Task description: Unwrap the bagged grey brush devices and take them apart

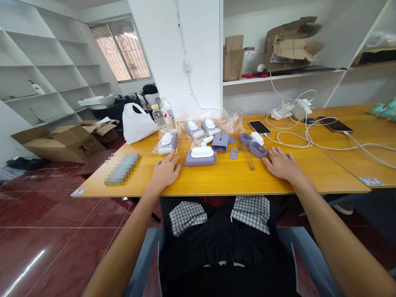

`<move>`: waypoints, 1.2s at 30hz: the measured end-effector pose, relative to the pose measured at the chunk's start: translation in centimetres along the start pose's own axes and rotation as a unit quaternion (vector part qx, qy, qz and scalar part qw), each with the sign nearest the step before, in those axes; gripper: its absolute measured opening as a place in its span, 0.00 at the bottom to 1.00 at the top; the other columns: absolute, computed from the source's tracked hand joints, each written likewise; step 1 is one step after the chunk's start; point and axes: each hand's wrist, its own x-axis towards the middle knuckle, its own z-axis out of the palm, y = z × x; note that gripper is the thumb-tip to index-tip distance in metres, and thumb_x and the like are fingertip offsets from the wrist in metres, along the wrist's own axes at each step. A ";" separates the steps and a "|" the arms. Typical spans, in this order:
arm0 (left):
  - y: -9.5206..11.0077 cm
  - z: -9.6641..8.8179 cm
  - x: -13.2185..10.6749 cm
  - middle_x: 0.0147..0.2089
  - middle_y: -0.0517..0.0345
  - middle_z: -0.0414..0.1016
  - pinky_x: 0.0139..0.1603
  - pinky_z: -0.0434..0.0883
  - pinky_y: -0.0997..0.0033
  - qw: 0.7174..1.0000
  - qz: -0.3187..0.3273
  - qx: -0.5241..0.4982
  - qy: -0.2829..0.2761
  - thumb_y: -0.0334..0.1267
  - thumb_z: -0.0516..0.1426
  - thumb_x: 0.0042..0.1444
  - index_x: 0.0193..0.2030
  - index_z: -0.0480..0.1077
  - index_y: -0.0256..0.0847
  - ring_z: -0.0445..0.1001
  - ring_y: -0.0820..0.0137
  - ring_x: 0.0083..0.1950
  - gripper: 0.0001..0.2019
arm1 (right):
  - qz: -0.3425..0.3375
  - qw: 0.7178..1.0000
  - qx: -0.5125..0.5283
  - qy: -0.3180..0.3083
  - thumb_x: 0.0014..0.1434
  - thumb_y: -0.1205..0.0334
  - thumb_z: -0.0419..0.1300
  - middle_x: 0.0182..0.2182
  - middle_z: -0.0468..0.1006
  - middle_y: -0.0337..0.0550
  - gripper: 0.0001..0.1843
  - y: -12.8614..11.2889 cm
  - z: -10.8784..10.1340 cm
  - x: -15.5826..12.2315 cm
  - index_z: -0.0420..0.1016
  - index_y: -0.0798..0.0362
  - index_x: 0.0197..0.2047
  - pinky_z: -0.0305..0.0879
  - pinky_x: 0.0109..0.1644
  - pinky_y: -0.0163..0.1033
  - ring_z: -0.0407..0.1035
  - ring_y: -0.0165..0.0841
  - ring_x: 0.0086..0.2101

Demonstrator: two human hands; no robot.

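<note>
My left hand (165, 172) lies on the yellow table with its fingers spread, near a plastic-wrapped purple-and-white brush (167, 143). On the other side, my right hand (283, 163) rests flat, its fingertips close to a small purple cup-like part (258, 149). Between my hands sits a purple perforated piece with a white bristled brush (202, 153) on it. Behind that stands a purple hollow housing (220, 141). Small flat purple parts (233, 153), a metal spring (250, 160), another purple cup part (245, 139) and a white piece (257, 138) lie near the right hand.
Two more wrapped brushes (194, 131) lie at the back by a white bag (138, 124) and bottles (159, 117). A phone (259, 127) with a white cable lies at back right, near power adapters (282, 110). A pixelated object (122, 169) is at left.
</note>
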 end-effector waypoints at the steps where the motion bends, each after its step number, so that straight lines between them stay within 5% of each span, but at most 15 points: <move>1: 0.1 0.0 -0.2 0.83 0.47 0.55 0.75 0.65 0.44 1.000 -0.018 0.011 0.015 0.42 0.48 0.74 0.70 0.72 0.43 0.72 0.48 0.73 0.23 | -0.002 1.000 -0.003 -0.006 0.76 0.45 0.37 0.78 0.57 0.60 0.39 0.0 -0.1 0.0 0.59 0.61 0.78 0.49 0.77 0.68 0.49 0.54 0.77; 5: 0.0 0.2 -0.7 0.78 0.42 0.65 0.76 0.64 0.47 1.000 -0.019 0.013 -0.006 0.43 0.46 0.75 0.70 0.71 0.38 0.69 0.49 0.75 0.25 | 0.000 0.999 -0.004 -0.041 0.75 0.41 0.34 0.80 0.51 0.61 0.43 0.0 -0.4 -0.1 0.54 0.63 0.80 0.43 0.78 0.69 0.44 0.53 0.78; 9: -0.7 0.5 -1.0 0.83 0.46 0.52 0.81 0.51 0.39 0.996 0.036 -0.011 -0.075 0.52 0.43 0.76 0.79 0.59 0.41 0.49 0.52 0.84 0.31 | -0.003 0.998 0.004 -0.055 0.75 0.39 0.33 0.80 0.49 0.59 0.44 -0.1 -0.6 -0.4 0.52 0.61 0.81 0.40 0.79 0.70 0.41 0.52 0.79; 12: -1.0 0.6 -0.9 0.84 0.48 0.48 0.81 0.46 0.35 0.995 0.040 -0.022 -0.094 0.55 0.41 0.76 0.81 0.54 0.42 0.46 0.52 0.85 0.33 | -0.006 0.998 0.000 -0.055 0.75 0.39 0.32 0.80 0.48 0.60 0.46 -0.2 -0.8 -0.5 0.51 0.64 0.81 0.39 0.79 0.71 0.41 0.52 0.79; 36: -1.0 0.6 -0.8 0.84 0.48 0.50 0.81 0.47 0.35 0.995 0.040 -0.031 -0.086 0.55 0.41 0.75 0.81 0.56 0.42 0.47 0.52 0.85 0.34 | -0.012 0.998 -0.011 -0.055 0.75 0.40 0.32 0.80 0.49 0.60 0.45 0.0 -0.7 -0.4 0.51 0.64 0.81 0.42 0.79 0.68 0.42 0.52 0.78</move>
